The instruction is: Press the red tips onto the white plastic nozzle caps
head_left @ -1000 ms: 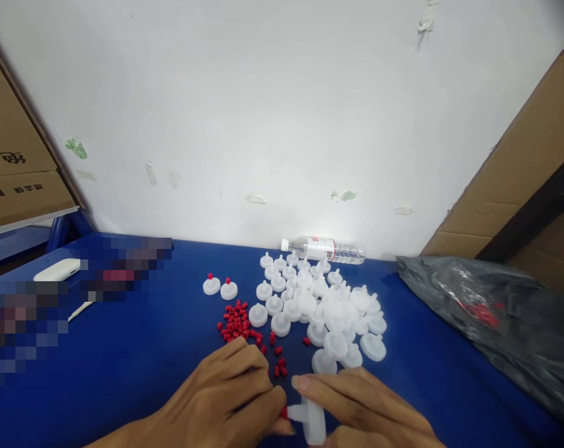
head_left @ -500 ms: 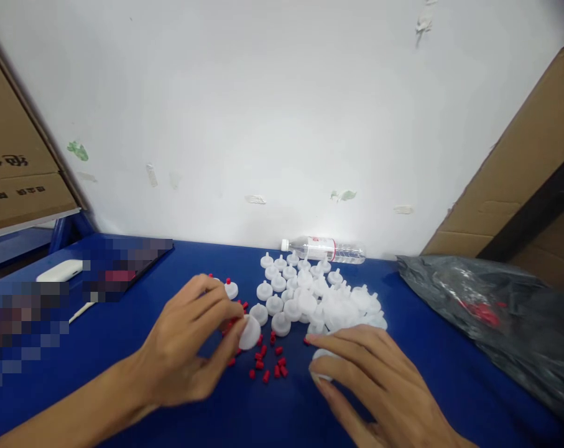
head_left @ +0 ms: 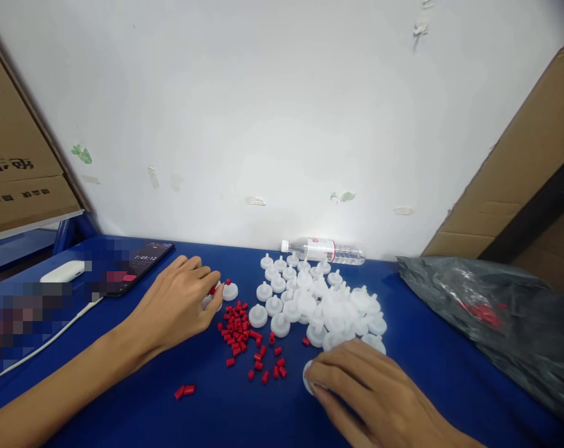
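Left hand (head_left: 183,300): at red-capped white plastic disc (head_left: 206,302), pinch unclear; level release advisable. Right hand (head_left: 375,389): pinching second white disc (head_left: 307,377). Between hands: red tubular plastic caps (head_left: 237,326).

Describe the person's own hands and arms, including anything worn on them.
The left hand and right hand are bare, with no gloves, rings or watch visible. No sleeve shows on the left forearm; the right forearm is mostly out of frame.
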Action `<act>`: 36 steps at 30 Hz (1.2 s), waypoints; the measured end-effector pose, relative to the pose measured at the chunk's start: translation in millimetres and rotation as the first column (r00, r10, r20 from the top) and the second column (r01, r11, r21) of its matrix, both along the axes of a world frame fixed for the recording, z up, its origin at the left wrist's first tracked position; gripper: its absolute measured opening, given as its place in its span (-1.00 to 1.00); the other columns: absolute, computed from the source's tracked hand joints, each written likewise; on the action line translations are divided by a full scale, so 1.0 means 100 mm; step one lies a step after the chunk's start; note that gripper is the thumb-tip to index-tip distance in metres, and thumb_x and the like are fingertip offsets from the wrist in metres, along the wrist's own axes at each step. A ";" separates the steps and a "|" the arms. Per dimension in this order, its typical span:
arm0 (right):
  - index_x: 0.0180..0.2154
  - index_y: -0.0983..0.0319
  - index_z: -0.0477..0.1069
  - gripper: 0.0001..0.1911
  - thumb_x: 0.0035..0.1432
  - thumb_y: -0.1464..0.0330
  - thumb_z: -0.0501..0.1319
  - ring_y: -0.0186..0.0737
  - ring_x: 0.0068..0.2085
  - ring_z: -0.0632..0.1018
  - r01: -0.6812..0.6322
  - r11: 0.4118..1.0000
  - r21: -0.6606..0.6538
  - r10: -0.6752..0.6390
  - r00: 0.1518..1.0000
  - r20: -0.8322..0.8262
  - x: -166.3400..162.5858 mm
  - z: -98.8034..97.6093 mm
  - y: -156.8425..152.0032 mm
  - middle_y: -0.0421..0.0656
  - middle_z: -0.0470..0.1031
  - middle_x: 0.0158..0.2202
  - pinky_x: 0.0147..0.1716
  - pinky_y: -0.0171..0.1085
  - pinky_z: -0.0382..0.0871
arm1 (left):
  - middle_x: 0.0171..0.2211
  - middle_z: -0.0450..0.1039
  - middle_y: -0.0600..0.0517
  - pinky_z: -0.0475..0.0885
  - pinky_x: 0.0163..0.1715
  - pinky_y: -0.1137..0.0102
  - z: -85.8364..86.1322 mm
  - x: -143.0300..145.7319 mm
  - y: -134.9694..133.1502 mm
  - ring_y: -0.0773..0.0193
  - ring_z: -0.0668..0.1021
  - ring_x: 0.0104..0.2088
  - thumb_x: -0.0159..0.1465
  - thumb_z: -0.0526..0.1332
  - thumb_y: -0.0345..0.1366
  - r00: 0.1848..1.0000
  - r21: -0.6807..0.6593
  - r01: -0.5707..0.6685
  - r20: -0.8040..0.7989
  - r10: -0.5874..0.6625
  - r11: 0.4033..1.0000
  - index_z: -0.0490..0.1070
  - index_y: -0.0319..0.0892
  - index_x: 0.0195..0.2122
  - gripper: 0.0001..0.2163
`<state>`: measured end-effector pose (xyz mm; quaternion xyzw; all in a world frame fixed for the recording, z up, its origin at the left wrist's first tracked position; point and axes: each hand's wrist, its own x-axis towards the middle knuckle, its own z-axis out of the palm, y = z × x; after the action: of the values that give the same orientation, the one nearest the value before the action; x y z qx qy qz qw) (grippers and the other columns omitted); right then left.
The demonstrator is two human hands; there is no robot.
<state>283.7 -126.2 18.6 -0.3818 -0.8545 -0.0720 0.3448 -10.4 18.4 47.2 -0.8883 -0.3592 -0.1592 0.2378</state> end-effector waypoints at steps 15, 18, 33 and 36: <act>0.01 0.08 0.54 -0.58 0.60 0.11 -0.04 -0.23 -0.21 0.67 0.149 0.984 0.095 -0.155 0.986 0.057 0.00 -0.07 0.01 -0.27 0.70 -0.20 -0.02 -0.18 0.43 | -0.16 0.43 -0.10 0.33 -0.14 0.13 -0.04 -0.04 0.03 0.04 0.39 -0.15 0.48 0.04 -0.31 0.994 -0.181 0.106 0.024 -0.103 0.978 0.45 -0.15 -0.15 -0.80; 0.05 0.04 0.53 -0.53 0.60 0.07 -0.11 -0.24 -0.20 0.68 0.146 0.985 0.093 -0.156 0.981 0.115 0.01 -0.12 0.00 -0.30 0.70 -0.20 -0.02 -0.18 0.42 | -0.13 0.42 -0.07 0.32 -0.13 0.15 -0.07 -0.04 0.03 0.06 0.40 -0.13 0.48 0.03 -0.38 0.982 -0.233 0.187 0.024 -0.186 0.954 0.46 -0.12 -0.15 -0.79; 0.13 0.20 0.49 -0.66 0.60 0.35 -0.02 -0.22 -0.11 0.72 0.125 0.983 0.131 -0.136 0.988 0.073 -0.03 0.07 -0.04 -0.14 0.71 -0.09 -0.10 -0.22 0.56 | -0.17 0.45 -0.06 0.29 -0.19 0.18 -0.16 -0.02 0.07 0.08 0.40 -0.17 0.49 0.04 -0.46 0.976 -0.202 0.219 0.044 -0.215 0.955 0.48 -0.15 -0.19 -0.77; 0.09 0.18 0.50 -0.66 0.60 0.32 -0.03 -0.23 -0.13 0.72 0.121 0.984 0.131 -0.129 0.990 0.055 -0.02 0.06 -0.03 -0.14 0.70 -0.09 -0.12 -0.23 0.57 | -0.21 0.46 -0.05 0.30 -0.18 0.17 -0.10 -0.01 0.05 0.09 0.40 -0.20 0.49 0.06 -0.39 0.973 -0.168 0.219 0.112 -0.202 0.961 0.43 -0.16 -0.20 -0.82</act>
<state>281.5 -129.4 24.1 -0.4094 -0.8329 -0.1599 0.3362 -11.3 23.4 37.1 -0.9308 -0.2862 -0.1922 0.1218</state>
